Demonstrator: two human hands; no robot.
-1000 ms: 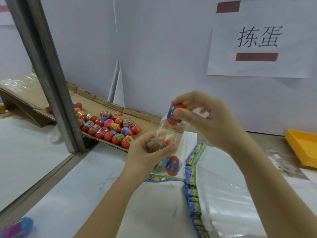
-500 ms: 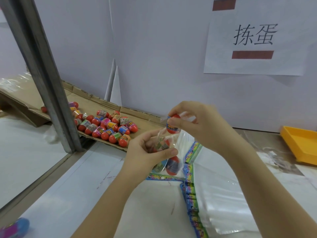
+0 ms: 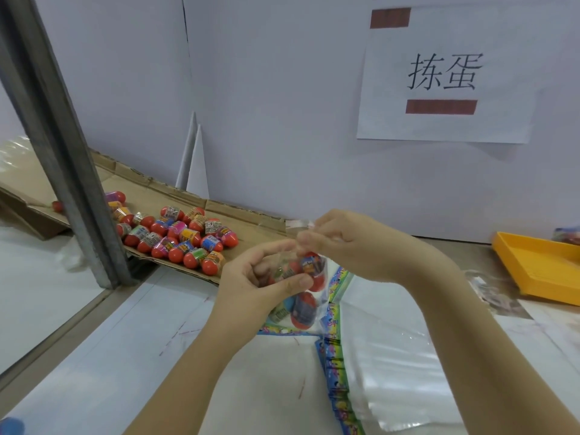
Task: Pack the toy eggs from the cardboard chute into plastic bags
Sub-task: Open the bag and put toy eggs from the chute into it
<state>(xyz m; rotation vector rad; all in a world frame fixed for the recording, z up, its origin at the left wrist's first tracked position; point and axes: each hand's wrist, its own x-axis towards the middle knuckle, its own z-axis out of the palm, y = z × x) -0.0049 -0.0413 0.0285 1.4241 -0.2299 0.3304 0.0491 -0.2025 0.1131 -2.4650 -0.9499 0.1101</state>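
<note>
A clear plastic bag (image 3: 317,296) with a colourful printed edge hangs above the table centre, with several red toy eggs (image 3: 303,310) inside. My left hand (image 3: 260,284) grips the bag's side, thumb pressed across it. My right hand (image 3: 342,243) pinches the bag's open top edge, just above the uppermost egg. Several more toy eggs (image 3: 175,237), red with coloured wrappers, lie piled at the lower end of the brown cardboard chute (image 3: 251,229) at the left.
A stack of flat empty bags (image 3: 386,378) lies under my right forearm. A yellow tray (image 3: 539,268) stands at the far right. A slanted metal post (image 3: 62,152) rises in front of the chute. The wall behind carries a paper sign (image 3: 445,73).
My right hand has lowered an egg into the bag and let it go; it now pinches the bag's top edge. Both hands and the bag have sunk a little.
</note>
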